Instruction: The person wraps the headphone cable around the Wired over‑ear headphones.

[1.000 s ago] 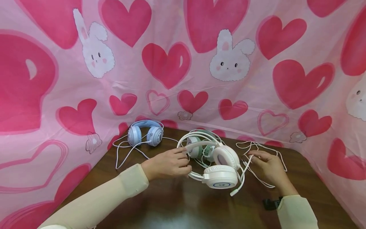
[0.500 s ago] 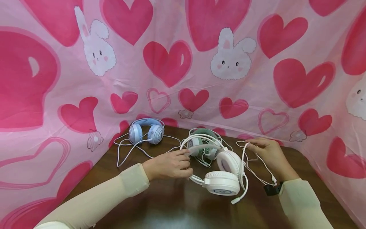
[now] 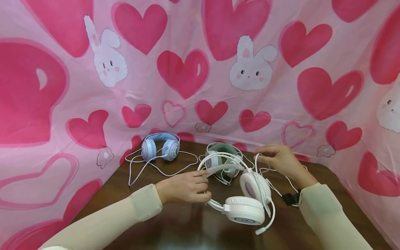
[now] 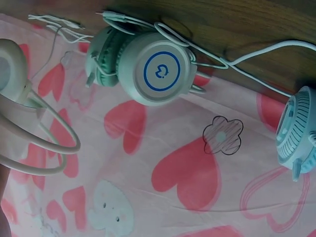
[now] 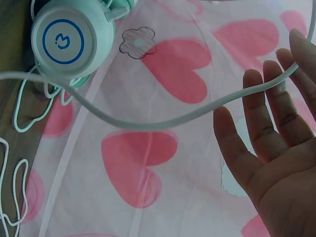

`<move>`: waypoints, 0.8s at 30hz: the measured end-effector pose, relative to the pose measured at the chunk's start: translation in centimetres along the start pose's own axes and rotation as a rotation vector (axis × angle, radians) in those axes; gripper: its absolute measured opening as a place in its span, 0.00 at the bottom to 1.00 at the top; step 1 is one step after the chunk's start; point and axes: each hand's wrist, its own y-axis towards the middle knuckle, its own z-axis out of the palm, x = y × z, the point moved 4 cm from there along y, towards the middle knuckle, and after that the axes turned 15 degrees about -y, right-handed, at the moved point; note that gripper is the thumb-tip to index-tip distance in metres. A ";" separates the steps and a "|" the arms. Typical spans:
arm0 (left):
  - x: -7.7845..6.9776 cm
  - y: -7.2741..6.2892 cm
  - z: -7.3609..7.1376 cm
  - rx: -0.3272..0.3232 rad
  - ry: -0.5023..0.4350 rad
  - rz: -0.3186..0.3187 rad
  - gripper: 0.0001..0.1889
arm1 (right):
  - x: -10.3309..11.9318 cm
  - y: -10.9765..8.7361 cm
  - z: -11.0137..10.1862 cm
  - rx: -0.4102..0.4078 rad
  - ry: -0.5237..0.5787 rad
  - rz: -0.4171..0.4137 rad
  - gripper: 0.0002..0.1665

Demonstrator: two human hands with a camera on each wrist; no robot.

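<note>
My left hand (image 3: pixel 187 186) grips the headband of a white headset (image 3: pixel 245 210), holding it above the table with its ear cups hanging to the right. The headset's microphone boom (image 3: pixel 271 222) points down toward the front. Its white cable (image 5: pixel 163 123) runs up to my right hand (image 3: pixel 279 161), which pinches it between thumb and fingertips. In the right wrist view, the other fingers of the right hand (image 5: pixel 276 143) are spread. Part of the white headset (image 4: pixel 17 74) shows at the edge of the left wrist view, where the left hand is mostly hidden.
A green-and-white headset (image 3: pixel 225 158) stands behind the white one, partly covered by it. Further left, a blue headset (image 3: pixel 160 147) stands with its cable looped on the brown table (image 3: pixel 175 225). Loose white cable lies near the right wrist. A pink heart-patterned cloth (image 3: pixel 184 73) encloses the table.
My right hand has moved left and slightly up with the cable, drawing it closer to the headset. The white headset has sunk a little, still in my left hand.
</note>
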 end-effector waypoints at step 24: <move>-1.5 1.4 -2.5 -0.142 0.041 0.141 0.10 | 0.1 1.0 2.1 0.138 0.249 -0.018 0.20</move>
